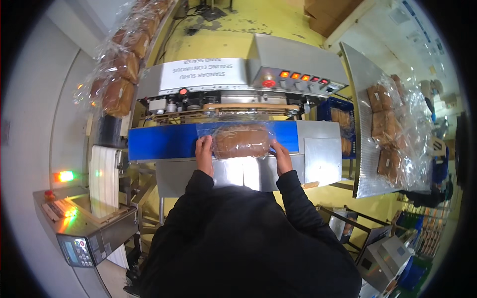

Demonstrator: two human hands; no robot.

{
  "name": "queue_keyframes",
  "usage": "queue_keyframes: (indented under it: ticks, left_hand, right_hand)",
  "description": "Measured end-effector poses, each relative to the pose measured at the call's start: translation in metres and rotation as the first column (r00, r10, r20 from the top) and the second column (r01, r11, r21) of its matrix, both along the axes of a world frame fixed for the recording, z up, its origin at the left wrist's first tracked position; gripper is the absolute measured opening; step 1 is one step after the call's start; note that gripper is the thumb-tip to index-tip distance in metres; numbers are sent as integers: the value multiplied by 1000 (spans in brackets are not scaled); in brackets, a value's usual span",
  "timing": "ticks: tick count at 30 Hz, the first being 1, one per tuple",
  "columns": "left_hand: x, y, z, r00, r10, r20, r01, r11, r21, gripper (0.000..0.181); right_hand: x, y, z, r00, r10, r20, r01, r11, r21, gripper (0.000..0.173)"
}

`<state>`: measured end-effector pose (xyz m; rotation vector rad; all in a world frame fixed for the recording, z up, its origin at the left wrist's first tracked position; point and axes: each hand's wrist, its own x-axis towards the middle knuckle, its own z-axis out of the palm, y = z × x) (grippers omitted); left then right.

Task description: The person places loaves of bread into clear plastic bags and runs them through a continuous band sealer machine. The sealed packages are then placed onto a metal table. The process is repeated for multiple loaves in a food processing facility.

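Observation:
A loaf of brown bread in a clear plastic bag (pixel 242 142) lies across the blue conveyor belt (pixel 164 141) of a band sealer (pixel 298 56). My left hand (pixel 204 154) holds the bag at its left end. At the opposite end, my right hand (pixel 282 156) has its fingers against the plastic. The far edge of the bag reaches toward the sealer's tan band (pixel 249 107), but whether it enters the band cannot be made out.
Bagged loaves (pixel 119 93) line a conveyor at upper left. More lie on a metal table (pixel 363 160) at right, beside a blue crate (pixel 335 106). A red stop button (pixel 268 83) and lit displays face me. A machine with a keypad (pixel 76 250) stands lower left. People are at far right.

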<state>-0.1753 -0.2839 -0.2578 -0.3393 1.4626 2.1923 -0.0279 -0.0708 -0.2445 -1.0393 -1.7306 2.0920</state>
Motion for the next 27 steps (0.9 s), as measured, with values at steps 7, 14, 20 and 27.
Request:
queue_keyframes:
  ticks: [7, 14, 20, 27]
  left_hand:
    - [-22, -39, -7, 994, 86, -66, -90, 994, -56, 22]
    - [-46, -75, -8, 973, 184, -141, -190, 981, -30, 19]
    - [-66, -106, -6, 964, 253, -86, -259, 963, -78, 19]
    - [-85, -142, -3, 954, 289, -83, -292, 956, -31, 25]
  right_hand:
    - [-22, -24, 1, 977, 212, 32, -213, 977, -1, 42]
    - [-49, -56, 31, 919, 391, 44, -387, 918, -86, 37]
    - [-67, -83, 21, 826, 563, -37, -563, 826, 7, 35]
    - [-85, -113, 14, 714, 699, -35, -698, 715, 25, 58]
